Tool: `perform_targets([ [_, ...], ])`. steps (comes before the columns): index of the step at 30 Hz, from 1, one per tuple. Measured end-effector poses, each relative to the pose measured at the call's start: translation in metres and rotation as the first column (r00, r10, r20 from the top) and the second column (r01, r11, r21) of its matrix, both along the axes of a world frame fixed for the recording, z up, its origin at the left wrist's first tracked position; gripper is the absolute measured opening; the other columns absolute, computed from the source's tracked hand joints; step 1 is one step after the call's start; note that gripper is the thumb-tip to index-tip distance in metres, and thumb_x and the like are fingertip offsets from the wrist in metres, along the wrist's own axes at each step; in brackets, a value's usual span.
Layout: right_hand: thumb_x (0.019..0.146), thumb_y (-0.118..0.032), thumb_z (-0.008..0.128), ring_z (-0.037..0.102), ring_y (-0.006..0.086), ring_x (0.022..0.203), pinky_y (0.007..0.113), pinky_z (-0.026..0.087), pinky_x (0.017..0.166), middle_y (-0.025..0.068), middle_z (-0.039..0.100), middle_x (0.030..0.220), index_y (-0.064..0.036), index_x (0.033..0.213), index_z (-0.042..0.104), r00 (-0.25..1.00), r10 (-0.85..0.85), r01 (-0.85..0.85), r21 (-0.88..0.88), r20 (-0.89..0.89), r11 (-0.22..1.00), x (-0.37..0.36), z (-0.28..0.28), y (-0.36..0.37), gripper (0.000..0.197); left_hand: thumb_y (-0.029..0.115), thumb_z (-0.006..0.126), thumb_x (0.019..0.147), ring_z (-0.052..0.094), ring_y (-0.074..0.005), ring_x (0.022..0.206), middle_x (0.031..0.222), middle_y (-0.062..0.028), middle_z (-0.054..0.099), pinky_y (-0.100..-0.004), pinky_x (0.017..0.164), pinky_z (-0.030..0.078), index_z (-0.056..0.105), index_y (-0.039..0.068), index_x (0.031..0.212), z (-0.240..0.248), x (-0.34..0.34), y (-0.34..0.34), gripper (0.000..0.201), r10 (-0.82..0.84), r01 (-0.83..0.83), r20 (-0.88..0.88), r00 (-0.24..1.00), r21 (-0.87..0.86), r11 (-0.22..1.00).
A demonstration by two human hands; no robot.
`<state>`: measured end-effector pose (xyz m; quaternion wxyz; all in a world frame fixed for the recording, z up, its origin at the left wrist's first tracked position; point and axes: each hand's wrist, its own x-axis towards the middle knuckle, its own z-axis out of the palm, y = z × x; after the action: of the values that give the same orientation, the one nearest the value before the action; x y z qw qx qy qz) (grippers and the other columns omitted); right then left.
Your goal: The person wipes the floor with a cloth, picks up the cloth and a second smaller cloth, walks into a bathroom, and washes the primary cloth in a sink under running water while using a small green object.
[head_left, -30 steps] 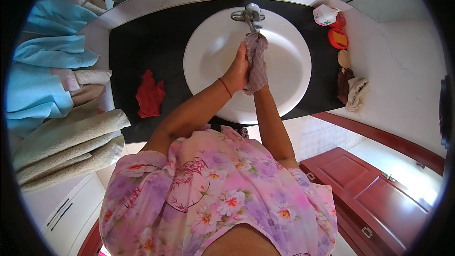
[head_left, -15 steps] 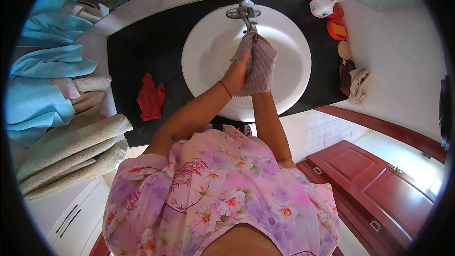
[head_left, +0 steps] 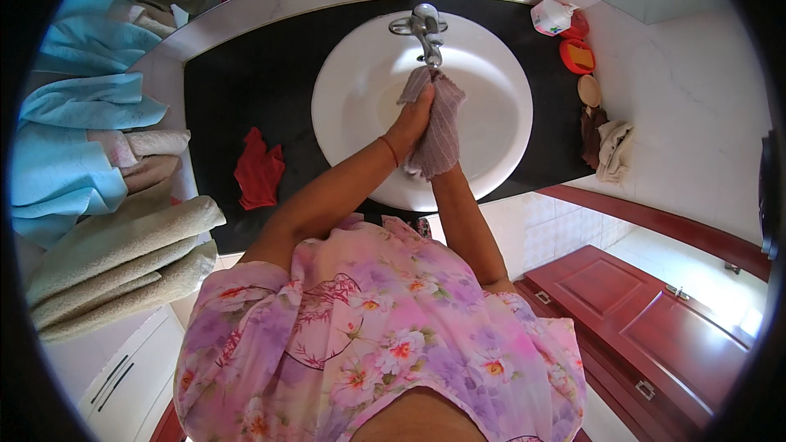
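A grey-mauve ribbed cloth [head_left: 444, 127] hangs over the white oval sink [head_left: 337, 86], just below the chrome faucet [head_left: 427, 33]. My left hand [head_left: 412, 121] is closed on the cloth's left side, thumb toward the faucet. The cloth covers my right hand, so its fingers are hidden; only the right forearm [head_left: 467, 217] shows, entering beneath the cloth's lower end. No stream of water can be made out at the spout.
A red cloth [head_left: 259, 168] lies on the black counter [head_left: 237, 86] left of the sink. Along the right wall stand a white bottle [head_left: 551, 16], a red soap dish [head_left: 577, 56], a beige oval piece [head_left: 589, 91] and folded cloths [head_left: 614, 150]. Towels [head_left: 123, 262] hang at left.
Both hands and the cloth have drawn slightly back from the faucet. The cloth now looks narrower and more bunched, with its lower end hanging a little further toward me.
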<state>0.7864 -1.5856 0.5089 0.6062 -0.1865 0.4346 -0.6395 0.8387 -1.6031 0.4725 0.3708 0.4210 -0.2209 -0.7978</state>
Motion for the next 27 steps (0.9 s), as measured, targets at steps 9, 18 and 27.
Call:
perform_targets([
  [9,0.091,-0.047,0.045,0.05,0.0146,0.087,0.025,0.045,0.072,0.0024,0.049,0.104,-0.0124,0.12,0.044,0.977,0.028,-0.055,0.125,0.21,0.991,-0.016,-0.019,0.002,0.046,0.049,0.046,0.089,0.046,-0.019,0.111,0.123,-0.0111,0.049,-0.0293,0.095,0.036,0.039,0.0,0.131,-0.02,-0.009,0.019,0.065,0.078,-0.049,0.1,0.992,-0.268,0.962],
  [18,0.088,-0.057,0.043,0.05,0.0169,0.09,0.029,0.046,0.074,0.0008,0.05,0.104,-0.0144,0.119,0.047,0.983,-0.013,-0.038,0.274,0.181,0.961,-0.017,0.009,0.0,0.053,0.036,0.048,0.092,0.049,-0.0143,0.105,0.116,-0.005,0.052,-0.0285,0.09,0.041,0.044,0.005,0.125,0.002,-0.006,0.031,0.046,0.035,-0.042,-0.132,0.991,-0.053,0.998],
  [27,0.09,-0.045,0.048,0.049,0.016,0.092,0.029,0.046,0.078,0.001,0.048,0.103,-0.0127,0.122,0.043,0.996,-0.083,0.082,-0.04,-0.031,0.996,-0.003,-0.037,0.008,0.045,0.051,0.044,0.087,0.049,-0.0214,0.109,0.119,-0.0148,0.052,-0.0333,0.093,0.039,0.045,-0.001,0.127,-0.007,0.001,0.01,0.065,0.014,-0.014,-0.001,1.0,-0.08,0.997],
])
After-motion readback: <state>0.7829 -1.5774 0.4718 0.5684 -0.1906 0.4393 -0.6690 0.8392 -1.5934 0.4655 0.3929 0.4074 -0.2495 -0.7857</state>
